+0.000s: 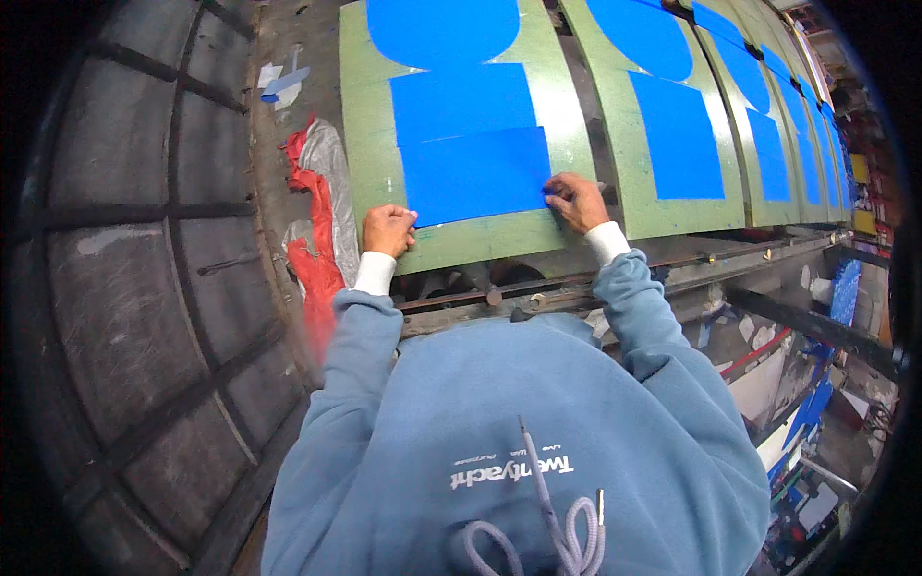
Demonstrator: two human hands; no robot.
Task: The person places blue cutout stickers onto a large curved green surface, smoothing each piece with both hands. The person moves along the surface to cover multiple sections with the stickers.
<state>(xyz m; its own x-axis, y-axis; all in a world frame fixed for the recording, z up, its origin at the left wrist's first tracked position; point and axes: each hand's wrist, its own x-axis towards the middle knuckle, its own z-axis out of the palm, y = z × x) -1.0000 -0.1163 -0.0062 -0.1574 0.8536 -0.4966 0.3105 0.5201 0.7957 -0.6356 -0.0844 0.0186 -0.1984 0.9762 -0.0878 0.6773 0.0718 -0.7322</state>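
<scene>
A blue rectangular sheet (475, 176) lies on the nearest green board (490, 241), just below another blue piece (464, 101) that its upper edge meets or overlaps. At its lower left corner, my left hand (390, 229) pinches the edge between thumb and fingers. My right hand (578, 201) has its fingertips closed on the right edge, near the lower right corner. Farther up the same board lies a larger blue piece with rounded lower corners (443, 29).
More green boards (681, 216) with similar blue pieces stand in a row to the right. Left of the near board lies crumpled red and grey fabric (317, 209), with blue and white scraps (284, 85) beyond. A metal rail (691, 277) runs along the boards' near side.
</scene>
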